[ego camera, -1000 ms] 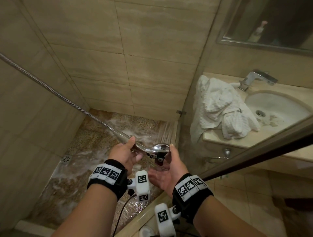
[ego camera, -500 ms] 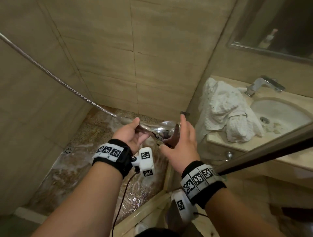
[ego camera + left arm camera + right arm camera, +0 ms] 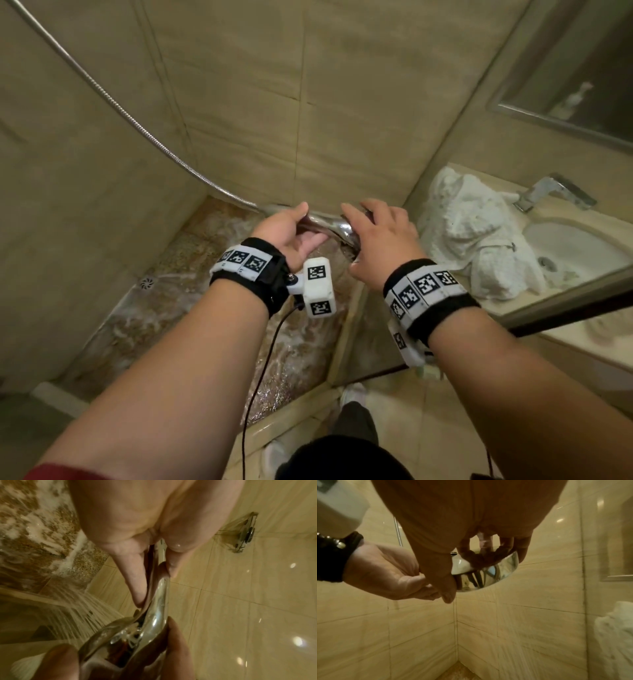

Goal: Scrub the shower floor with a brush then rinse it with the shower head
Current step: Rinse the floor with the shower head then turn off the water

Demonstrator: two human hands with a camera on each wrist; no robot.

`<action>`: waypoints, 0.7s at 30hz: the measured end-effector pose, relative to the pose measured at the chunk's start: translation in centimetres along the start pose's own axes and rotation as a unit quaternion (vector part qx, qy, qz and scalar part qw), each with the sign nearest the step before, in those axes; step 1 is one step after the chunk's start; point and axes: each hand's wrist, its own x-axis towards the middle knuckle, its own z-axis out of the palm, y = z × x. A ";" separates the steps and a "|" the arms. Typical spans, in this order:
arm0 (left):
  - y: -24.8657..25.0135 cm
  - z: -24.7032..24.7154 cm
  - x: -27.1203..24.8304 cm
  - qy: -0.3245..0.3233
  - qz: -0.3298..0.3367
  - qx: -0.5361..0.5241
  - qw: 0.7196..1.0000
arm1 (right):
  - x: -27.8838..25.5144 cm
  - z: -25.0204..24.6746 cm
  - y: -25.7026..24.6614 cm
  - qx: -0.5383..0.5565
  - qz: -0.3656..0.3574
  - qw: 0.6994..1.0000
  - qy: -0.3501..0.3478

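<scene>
Rinse step in hand. Nearest the viewer, both forearms reach over the low tiled threshold of the stall.

The left hand (image 3: 286, 226) has its grip wrapped round the handle of the chrome hand-held shower head (image 3: 337, 228); the left wrist view shows thumb and fingers (image 3: 135, 577) clamped along the handle. The right hand (image 3: 380, 236) lies over the round spray end, fingers spread and curled onto its rim, so its grip is also on the head. Water is running: streaks leave the spray face in both wrist views.

Below the hands lies the speckled brown stone shower floor (image 3: 144, 329), wet, with patches of white foam remaining. A small round floor drain (image 3: 148, 283) sits near the left wall. No brush is visible, so scrubbing appears complete.

Judgement on method: tilt the spray face down and into the stall, away from the glass panel (image 3: 352, 335) on the right. Work from the side furthest from the drain and drive the foam towards it in overlapping passes. One hand on the handle should suffice once the angle is set. The ribbed metal hose (image 3: 137, 125) runs up and left; keep slack in it.

Beyond, to the right, a crumpled white towel (image 3: 472, 233) rests on the beige basin counter (image 3: 561, 308); overspray could soak it.
</scene>
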 end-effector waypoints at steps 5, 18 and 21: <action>1.3 -0.4 -0.3 -0.007 0.025 0.009 1.000 | 1.4 -1.3 0.0 -0.015 -0.019 1.000 0.013; 3.4 -4.6 2.0 0.039 0.063 0.059 0.996 | 2.5 -1.5 -0.1 -0.049 -0.038 0.998 0.007; 3.3 -5.2 2.4 0.048 0.064 0.065 0.995 | 2.3 -1.1 -0.2 -0.044 -0.034 0.998 -0.005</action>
